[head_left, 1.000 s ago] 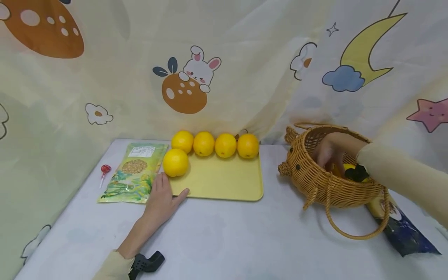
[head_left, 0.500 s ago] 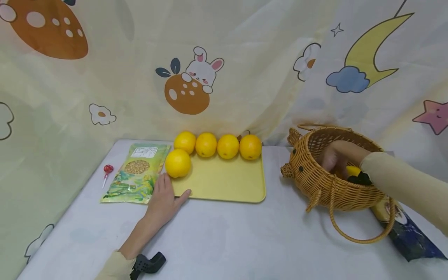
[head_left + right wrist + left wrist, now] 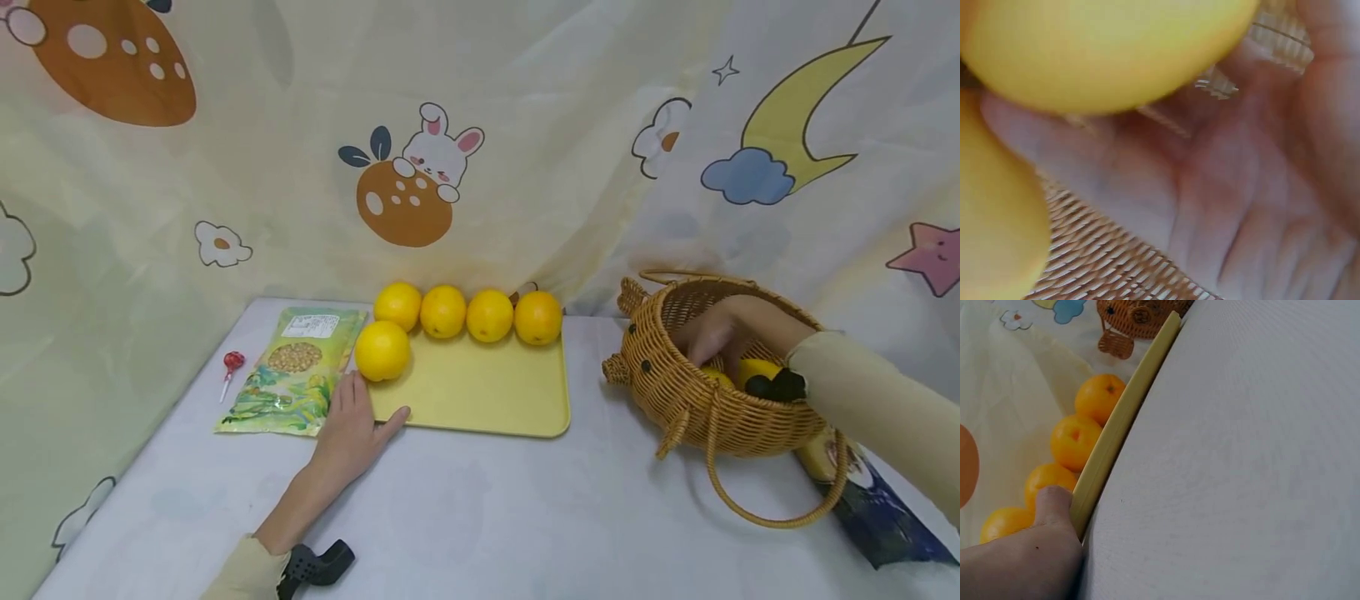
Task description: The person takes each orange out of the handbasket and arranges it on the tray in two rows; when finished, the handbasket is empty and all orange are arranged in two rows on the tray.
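Observation:
My left hand (image 3: 351,425) rests flat at the front left of a yellow tray (image 3: 480,392), thumb spread along its near edge. Its fingertips lie just before the nearest orange (image 3: 383,351). In the left wrist view, the thumb (image 3: 1054,505) overlaps the tray's rim. My right hand (image 3: 716,332) reaches down into a wicker basket (image 3: 675,400) shaped like a pig. Inside, two yellow-orange fruits (image 3: 759,370) show near the fingers. Up close in the right wrist view, one digit reaches between the two fruits, and the palm faces the camera with nothing gripped.
Several oranges (image 3: 490,315) line the tray's back edge. Left of the tray lie a green-yellow packet (image 3: 296,371) and a red lollipop (image 3: 233,362). A dark blue packet (image 3: 877,508) lies partly under the basket at right, beside its hanging handle (image 3: 780,521). Patterned cloth hangs behind.
Within the basket my right hand has shifted slightly, and more of the two fruits now shows. My left hand stays put on the tray. The head view has shifted a little.

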Motion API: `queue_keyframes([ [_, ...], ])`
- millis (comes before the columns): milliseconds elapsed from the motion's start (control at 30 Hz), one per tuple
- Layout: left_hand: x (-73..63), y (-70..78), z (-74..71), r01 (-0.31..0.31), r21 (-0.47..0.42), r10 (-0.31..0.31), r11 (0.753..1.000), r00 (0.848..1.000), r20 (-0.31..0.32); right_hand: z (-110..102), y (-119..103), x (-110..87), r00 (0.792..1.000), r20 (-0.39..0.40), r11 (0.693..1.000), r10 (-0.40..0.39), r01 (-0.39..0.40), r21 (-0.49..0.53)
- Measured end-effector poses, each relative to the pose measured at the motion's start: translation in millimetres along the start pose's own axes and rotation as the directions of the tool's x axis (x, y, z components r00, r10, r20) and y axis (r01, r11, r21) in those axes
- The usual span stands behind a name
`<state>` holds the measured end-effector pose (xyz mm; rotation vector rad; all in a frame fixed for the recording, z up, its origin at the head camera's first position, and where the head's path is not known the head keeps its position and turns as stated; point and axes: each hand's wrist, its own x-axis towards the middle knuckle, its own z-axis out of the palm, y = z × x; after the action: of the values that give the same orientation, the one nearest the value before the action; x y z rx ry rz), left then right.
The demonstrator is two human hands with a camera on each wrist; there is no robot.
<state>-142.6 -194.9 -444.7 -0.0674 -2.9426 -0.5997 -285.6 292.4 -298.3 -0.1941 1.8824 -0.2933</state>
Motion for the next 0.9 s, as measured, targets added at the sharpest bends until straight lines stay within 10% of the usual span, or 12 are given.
queue_keyframes([
  [267, 0.3, -0.7, -1.1, 0.003, -0.016, -0.003, 1.0, 1.0, -0.003, -13.0, 8.3, -31.8, 0.979, -0.127, 0.985, -0.157, 0.165, 0.055],
  [400, -0.2, 0.2, -0.7, 0.007, -0.015, -0.007, 1.0, 1.0, 0.006, -8.6, 15.7, -47.4, 0.936, -0.247, 0.965, -0.249, 0.261, 0.014],
  [767, -1.4, 2.5, -2.2, 0.008, 0.008, -0.008, 1.0, 1.0, 0.028, 32.1, 42.4, -95.4, 0.584, -0.704, 0.893, -0.403, 0.419, -0.164],
  [900, -1.7, 2.5, -1.6, 0.005, 0.005, -0.005, 1.0, 1.0, 0.021, 53.1, 34.5, -97.1, 0.447, -0.765, 0.808, -0.464, 0.567, -0.158],
])
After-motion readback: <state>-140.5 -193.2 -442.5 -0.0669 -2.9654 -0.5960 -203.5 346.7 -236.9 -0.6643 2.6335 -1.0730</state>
